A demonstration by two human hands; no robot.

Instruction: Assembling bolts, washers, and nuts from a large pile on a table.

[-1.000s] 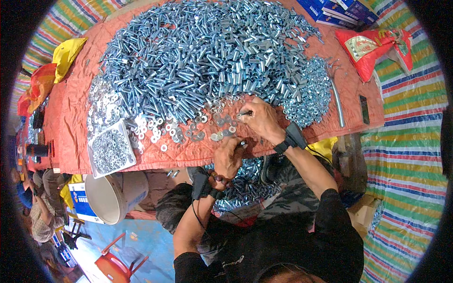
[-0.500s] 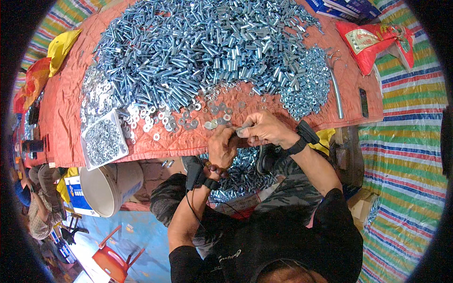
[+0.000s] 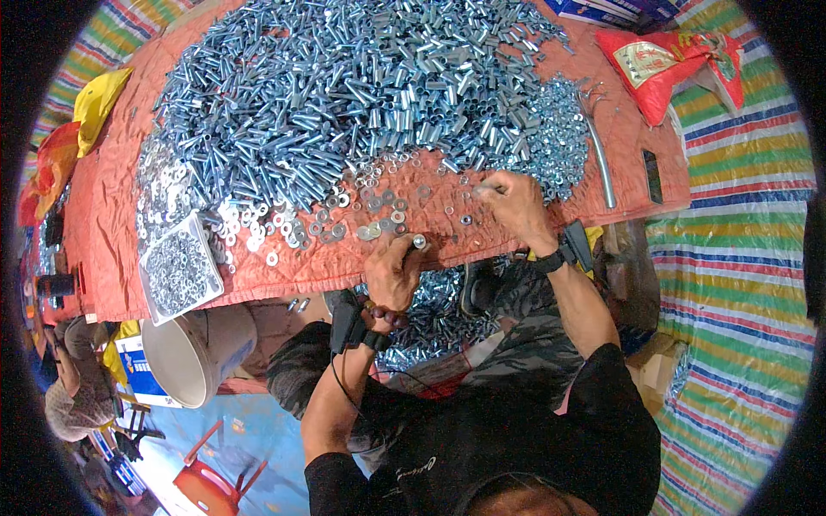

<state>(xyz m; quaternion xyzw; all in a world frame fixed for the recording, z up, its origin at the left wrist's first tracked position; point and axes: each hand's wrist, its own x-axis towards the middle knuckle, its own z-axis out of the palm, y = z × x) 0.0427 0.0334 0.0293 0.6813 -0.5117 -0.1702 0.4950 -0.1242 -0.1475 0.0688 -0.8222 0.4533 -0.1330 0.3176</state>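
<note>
My left hand (image 3: 393, 270) is closed at the near edge of the red cloth (image 3: 465, 249), gripping a short metal piece with a round end (image 3: 419, 242) that shows beside the fingertips. The rest of that piece is hidden by the hand. My right hand (image 3: 518, 210) is pinched just above the cloth, near the pile of small nuts (image 3: 564, 129); what is in its fingertips, if anything, is too small to tell. Beyond both hands spreads a big heap of bluish metal bolts and tube sleeves (image 3: 275, 112). Flat washers (image 3: 374, 204) lie loose between the hands and the heap.
At the left, a white tray (image 3: 191, 306) holds small rings, with a pale bucket (image 3: 232, 335) below it. A metal rod (image 3: 602, 163), a dark phone-like slab (image 3: 652, 176) and a red bag (image 3: 654, 73) lie at the right. Another person (image 3: 77, 387) sits far left.
My hands, together before, have come apart. The right moved away and to the right, toward the nuts; the left stays near the edge with the metal piece. The view has shifted slightly.
</note>
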